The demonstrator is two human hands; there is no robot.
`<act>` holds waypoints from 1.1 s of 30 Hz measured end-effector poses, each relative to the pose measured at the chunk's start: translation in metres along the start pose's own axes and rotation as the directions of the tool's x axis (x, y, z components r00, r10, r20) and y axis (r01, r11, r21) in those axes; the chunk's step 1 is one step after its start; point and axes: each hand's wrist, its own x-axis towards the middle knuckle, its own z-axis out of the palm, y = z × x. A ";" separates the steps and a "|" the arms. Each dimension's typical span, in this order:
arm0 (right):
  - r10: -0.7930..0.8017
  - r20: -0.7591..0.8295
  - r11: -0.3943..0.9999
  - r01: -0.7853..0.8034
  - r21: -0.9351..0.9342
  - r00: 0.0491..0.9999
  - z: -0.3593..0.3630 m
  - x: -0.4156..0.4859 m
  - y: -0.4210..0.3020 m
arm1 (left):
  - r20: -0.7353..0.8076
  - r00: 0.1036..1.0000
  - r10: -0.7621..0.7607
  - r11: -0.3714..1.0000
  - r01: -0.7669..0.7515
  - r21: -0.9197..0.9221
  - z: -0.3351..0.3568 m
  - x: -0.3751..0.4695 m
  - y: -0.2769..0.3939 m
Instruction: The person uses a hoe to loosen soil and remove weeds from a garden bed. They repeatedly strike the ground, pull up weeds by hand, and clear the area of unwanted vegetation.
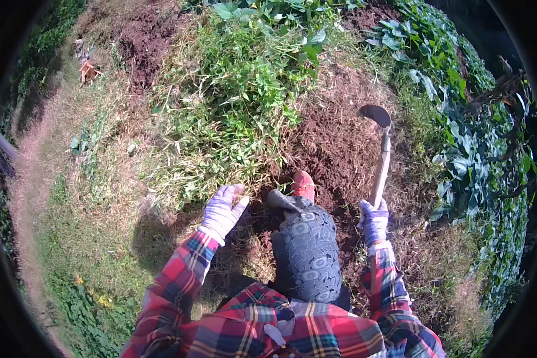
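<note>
My right hand (374,219), in a white and purple work glove, grips the wooden handle of a sickle (381,165); its dark curved blade is at the far end, raised over dry grass and dug soil. My left hand (225,208), gloved alike, is at the near edge of a heap of green and yellowing weeds (232,129). Its thumb and fingers are slightly apart, and whether they pinch any stems I cannot tell. Between my hands are my knee in dark patterned cloth (311,250) and a red shoe tip (303,185) on the soil.
Loose reddish-brown soil (335,143) lies right of the weeds. Broad-leaved vines (461,156) grow along the right side, with dark twisted branches beyond. A small orange object (88,71) stands at upper left. A bare dirt strip (31,179) curves down the left edge.
</note>
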 end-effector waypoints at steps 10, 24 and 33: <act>-0.249 0.223 0.966 0.260 -0.019 0.943 0.133 0.218 -0.112 | 0.285 0.771 0.569 0.729 -0.634 0.260 0.119 0.327 0.150; 0.063 0.239 0.994 -0.083 0.074 0.969 0.165 0.295 -0.074 | 0.340 0.933 -0.115 0.577 -0.215 0.788 0.100 0.565 0.081; 0.041 0.482 0.972 -0.146 0.182 0.875 0.219 0.358 -0.056 | 0.234 0.952 -0.197 0.690 -0.035 0.723 0.116 0.590 0.055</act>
